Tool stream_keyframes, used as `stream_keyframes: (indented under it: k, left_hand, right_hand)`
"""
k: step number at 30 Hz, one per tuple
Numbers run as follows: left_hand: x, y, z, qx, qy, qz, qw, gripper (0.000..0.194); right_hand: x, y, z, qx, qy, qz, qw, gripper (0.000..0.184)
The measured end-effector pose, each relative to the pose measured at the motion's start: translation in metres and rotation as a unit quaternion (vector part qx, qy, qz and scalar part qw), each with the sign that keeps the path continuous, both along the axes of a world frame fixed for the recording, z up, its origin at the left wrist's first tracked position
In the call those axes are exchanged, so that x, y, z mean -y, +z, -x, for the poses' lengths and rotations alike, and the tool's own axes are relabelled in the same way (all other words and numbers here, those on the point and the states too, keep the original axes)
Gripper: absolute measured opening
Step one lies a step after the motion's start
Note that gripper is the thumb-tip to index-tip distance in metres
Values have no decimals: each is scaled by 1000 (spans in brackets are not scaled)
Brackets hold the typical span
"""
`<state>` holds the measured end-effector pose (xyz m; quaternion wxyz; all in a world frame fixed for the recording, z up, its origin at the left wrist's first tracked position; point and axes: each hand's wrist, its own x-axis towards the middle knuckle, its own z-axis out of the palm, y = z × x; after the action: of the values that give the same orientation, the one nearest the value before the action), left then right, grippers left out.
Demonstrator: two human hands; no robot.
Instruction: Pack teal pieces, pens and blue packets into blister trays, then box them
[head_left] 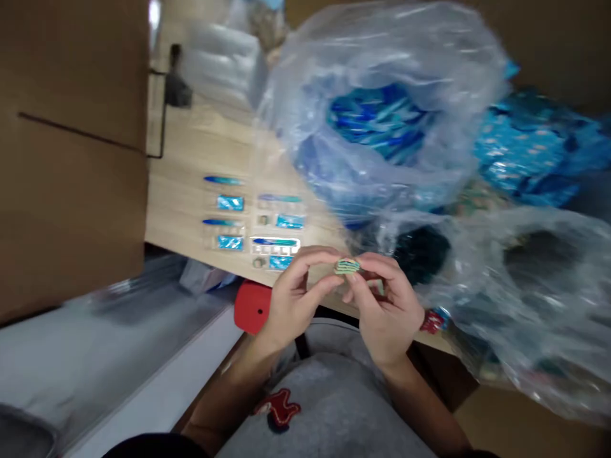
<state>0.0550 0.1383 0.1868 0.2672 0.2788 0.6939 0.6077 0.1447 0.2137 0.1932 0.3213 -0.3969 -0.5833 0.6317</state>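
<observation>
Grey shirt nearest you. Far left, carton; then table with pens, blue packets, trays. Left hand: your thumb and forefinger pinch one end of the striped piece, held near the table's edge. Right hand: thumb and forefinger clamped on its other end. Beyond, big bag of blue pieces; far right, clear bag. Step in hand, likely: two-handed fingertip handling. Next move calls for one firm pinch before either hand lets go.
</observation>
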Motion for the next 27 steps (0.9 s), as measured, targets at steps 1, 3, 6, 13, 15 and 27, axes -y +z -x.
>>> stream_keyframes:
  k: [1, 3, 6, 13, 15, 27]
  left_hand:
    - [11, -6, 10, 27, 25, 14, 999, 14]
    - [35, -21, 29, 73, 82, 49, 993, 13]
    - [72, -46, 58, 131, 141, 113, 975, 18]
    - [120, -97, 123, 123, 192, 212, 950, 14]
    - [117, -107, 134, 129, 187, 228, 947, 11]
    - [156, -159, 272, -31, 291, 338, 895, 4]
  right_hand:
    - [7, -7, 13, 15, 19, 13, 1000, 17]
    - [22, -21, 39, 47, 58, 36, 997, 13]
    - [45, -45, 78, 100, 122, 86, 984, 8]
    - [87, -97, 148, 175, 219, 235, 931, 17]
    - [88, -109, 158, 180, 202, 250, 930, 21]
    - [69, -143, 159, 258, 115, 172, 944, 21]
